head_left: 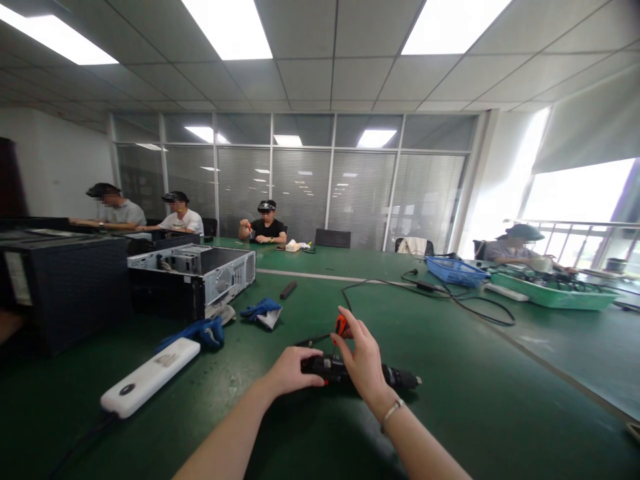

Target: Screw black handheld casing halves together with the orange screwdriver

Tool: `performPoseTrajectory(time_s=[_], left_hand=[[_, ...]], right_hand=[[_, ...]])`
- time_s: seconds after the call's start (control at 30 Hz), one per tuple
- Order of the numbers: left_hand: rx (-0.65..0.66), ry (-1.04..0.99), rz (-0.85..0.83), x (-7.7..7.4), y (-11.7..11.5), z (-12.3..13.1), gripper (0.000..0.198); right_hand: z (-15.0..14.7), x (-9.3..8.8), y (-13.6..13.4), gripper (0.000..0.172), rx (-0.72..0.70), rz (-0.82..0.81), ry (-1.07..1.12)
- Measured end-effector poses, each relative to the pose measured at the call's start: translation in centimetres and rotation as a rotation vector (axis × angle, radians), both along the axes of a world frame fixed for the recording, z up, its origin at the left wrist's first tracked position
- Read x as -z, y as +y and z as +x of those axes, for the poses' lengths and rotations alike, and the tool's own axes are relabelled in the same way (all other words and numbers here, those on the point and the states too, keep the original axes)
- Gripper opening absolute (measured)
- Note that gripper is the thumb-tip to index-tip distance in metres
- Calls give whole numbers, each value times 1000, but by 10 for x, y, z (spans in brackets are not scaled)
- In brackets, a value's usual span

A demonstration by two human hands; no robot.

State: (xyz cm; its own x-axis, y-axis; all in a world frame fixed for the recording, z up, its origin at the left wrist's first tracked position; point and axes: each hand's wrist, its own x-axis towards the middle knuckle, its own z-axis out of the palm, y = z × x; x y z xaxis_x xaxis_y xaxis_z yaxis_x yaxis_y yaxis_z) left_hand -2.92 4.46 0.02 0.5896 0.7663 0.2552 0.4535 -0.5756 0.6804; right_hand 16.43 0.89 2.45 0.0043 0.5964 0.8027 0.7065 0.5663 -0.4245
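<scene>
A black cylindrical power tool [400, 377] lies on its side on the green table, its narrow tip toward the right. My left hand [291, 371] is closed around its left end, thumb along the near side. Above the tool's middle, my right hand [367, 357] pinches the orange-and-black handle of a screwdriver [341, 326]. That screwdriver stands roughly upright, pointing down at the tool's body. Whether its tip sits in a screw is too small to tell. My right hand and wrist hide part of the tool.
At left are a white power strip [153, 377], blue gloves [263, 311], an opened computer case [200, 273] and a dark case [75, 287]. A black cable [480, 317] runs toward a blue basket [457, 271] and a green basket [565, 291]. Several people sit around the table.
</scene>
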Motion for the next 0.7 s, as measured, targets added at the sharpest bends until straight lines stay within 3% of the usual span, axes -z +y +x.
performPoseTrajectory(time_s=[0.17, 0.37, 0.57, 0.7], left_hand=[[-21, -31, -16, 2, 1, 2, 54], [-2, -28, -6, 1, 0, 3, 51], [4, -16, 14, 2, 0, 3, 48], [6, -2, 24, 1, -1, 4, 49]], right_hand=[[-4, 3, -1, 57, -68, 11, 3], [-3, 4, -2, 53, -6, 22, -15], [-7, 6, -3, 58, -100, 9, -23], [-6, 6, -3, 53, -11, 55, -61]])
